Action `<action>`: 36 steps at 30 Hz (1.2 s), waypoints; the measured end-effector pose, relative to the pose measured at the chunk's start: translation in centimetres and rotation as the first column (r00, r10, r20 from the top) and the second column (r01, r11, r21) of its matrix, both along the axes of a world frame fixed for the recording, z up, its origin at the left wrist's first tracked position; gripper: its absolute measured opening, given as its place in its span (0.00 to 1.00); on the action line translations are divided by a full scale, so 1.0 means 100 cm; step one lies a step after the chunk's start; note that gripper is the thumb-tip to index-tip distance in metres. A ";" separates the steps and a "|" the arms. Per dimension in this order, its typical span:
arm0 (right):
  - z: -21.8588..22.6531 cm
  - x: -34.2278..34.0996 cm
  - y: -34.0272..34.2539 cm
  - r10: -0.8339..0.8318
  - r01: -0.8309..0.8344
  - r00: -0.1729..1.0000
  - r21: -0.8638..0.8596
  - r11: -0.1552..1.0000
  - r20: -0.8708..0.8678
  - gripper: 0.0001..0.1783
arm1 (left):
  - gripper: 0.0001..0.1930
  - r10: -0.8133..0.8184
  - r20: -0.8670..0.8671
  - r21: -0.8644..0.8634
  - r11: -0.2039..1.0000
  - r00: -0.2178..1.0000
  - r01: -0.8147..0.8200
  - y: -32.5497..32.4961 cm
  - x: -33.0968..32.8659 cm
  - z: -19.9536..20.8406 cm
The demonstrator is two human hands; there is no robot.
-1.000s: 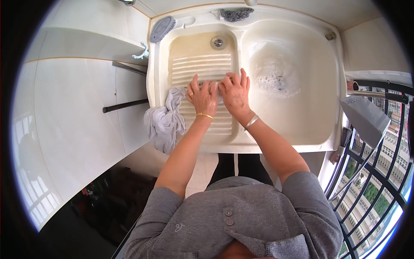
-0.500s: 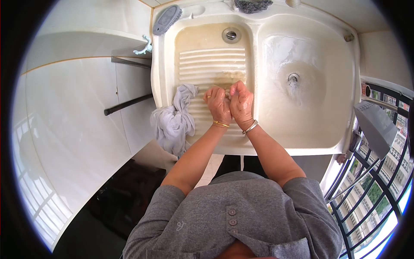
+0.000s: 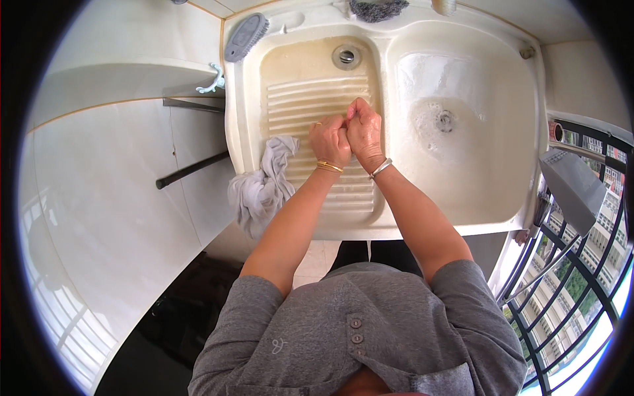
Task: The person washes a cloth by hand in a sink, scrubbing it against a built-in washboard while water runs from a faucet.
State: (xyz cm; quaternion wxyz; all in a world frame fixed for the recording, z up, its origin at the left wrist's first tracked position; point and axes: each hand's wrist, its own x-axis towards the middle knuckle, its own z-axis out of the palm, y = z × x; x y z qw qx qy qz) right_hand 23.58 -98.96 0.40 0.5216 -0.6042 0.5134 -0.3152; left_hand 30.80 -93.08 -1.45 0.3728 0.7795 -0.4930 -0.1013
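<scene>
My left hand [image 3: 331, 142] and my right hand [image 3: 366, 135] press together, both closed, above the ridged washboard [image 3: 317, 87] moulded into the left sink basin. Whatever they grip between them is hidden by the fingers. Gold bangles circle my left wrist, and a silver bracelet is on the right one. Left of my hands, a crumpled pale grey cloth [image 3: 259, 193] hangs over the basin's left rim, one end lying on the ridges. Shallow cloudy water surrounds the left drain [image 3: 346, 57].
Foam and water sit around the drain [image 3: 445, 121] of the right basin [image 3: 482, 178]. A grey scrub brush [image 3: 246, 37] lies on the far left rim, a dark scouring pad [image 3: 379, 9] at the back. A black bar [image 3: 191, 170] juts out at left. Window bars stand at right.
My closed hands have moved slightly farther away along the washboard. The whole view has shifted a little. Around the right drain, the water looks foamier and the drain shows more plainly.
</scene>
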 end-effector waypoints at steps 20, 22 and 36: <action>0.052 -0.138 0.049 0.365 -0.357 0.931 -0.206 0.911 0.005 0.15 | 0.10 0.071 -0.260 0.490 0.869 0.963 0.068 0.111 0.011 0.021; 0.072 -0.139 0.036 0.299 -0.297 0.954 -0.190 0.936 -0.015 0.11 | 0.10 0.519 -0.552 0.497 0.833 0.652 -0.242 0.110 0.017 0.015; 0.234 -0.242 -0.145 0.006 0.115 0.729 -0.131 0.985 0.685 0.08 | 0.08 0.004 -0.981 0.039 0.983 0.192 0.179 0.050 -0.064 0.138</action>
